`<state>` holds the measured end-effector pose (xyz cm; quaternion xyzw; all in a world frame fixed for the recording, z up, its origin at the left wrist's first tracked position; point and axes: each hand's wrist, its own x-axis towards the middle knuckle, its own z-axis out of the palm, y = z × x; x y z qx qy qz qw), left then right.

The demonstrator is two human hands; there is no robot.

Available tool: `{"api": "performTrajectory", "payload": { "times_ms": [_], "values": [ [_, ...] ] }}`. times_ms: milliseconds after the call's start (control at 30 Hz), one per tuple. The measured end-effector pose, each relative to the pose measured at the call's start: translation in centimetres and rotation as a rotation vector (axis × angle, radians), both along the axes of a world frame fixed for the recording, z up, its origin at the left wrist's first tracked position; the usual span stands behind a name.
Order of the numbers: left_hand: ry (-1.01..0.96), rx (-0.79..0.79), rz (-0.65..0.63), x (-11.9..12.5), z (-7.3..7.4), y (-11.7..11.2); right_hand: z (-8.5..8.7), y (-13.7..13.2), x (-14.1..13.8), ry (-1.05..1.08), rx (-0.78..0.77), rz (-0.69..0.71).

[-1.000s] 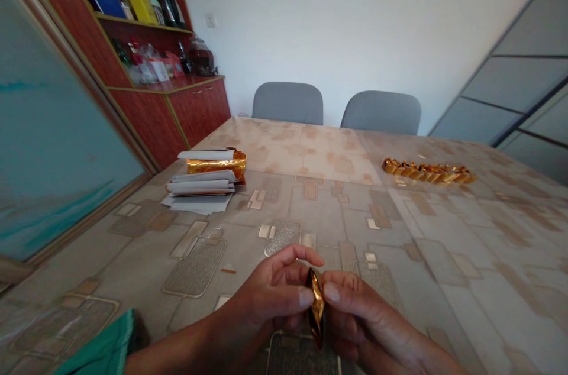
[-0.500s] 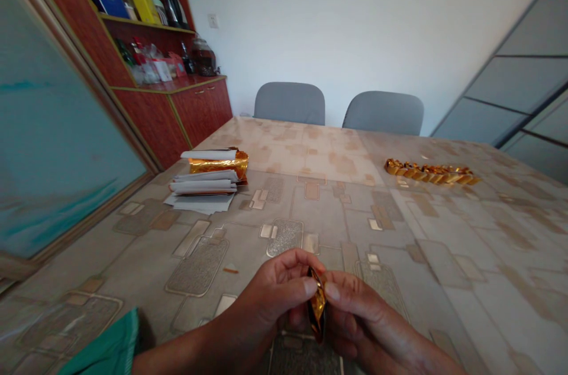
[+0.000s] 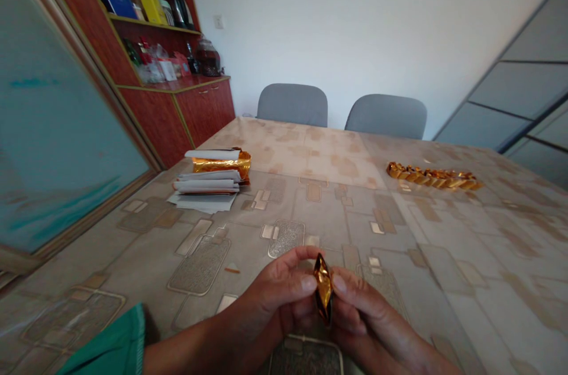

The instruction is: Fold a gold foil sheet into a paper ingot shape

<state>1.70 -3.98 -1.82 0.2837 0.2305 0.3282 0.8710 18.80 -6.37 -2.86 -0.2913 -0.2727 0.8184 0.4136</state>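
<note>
Lifted a little since the earlier frame, the folded gold foil piece (image 3: 323,287) now stands nearly upright between our left hand (image 3: 277,298) and right hand (image 3: 368,319). Our fingers (image 3: 339,284) are clenched on it from both sides, a pinch that seems to keep it steady and up off the bench (image 3: 444,256). Farther along that patterned surface, a stack of grey paper strips (image 3: 206,187) with a gold foil roll (image 3: 220,165) on top sits to the left, and a chain of folded gold foil (image 3: 433,177) lies to the right.
</note>
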Motion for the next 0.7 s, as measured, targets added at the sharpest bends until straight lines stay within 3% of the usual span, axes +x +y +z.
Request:
{"api": "performTrajectory", "payload": {
  "times_ms": [467, 700],
  "values": [
    [0.132, 0.065, 0.006, 0.20, -0.65, -0.07, -0.36, -0.35, -0.69, -0.188, 0.068, -0.055],
    [0.066, 0.045, 0.007, 0.31, -1.00, 0.05, -0.10, -0.30, -0.76, -0.087, 0.058, -0.048]
  ]
}}
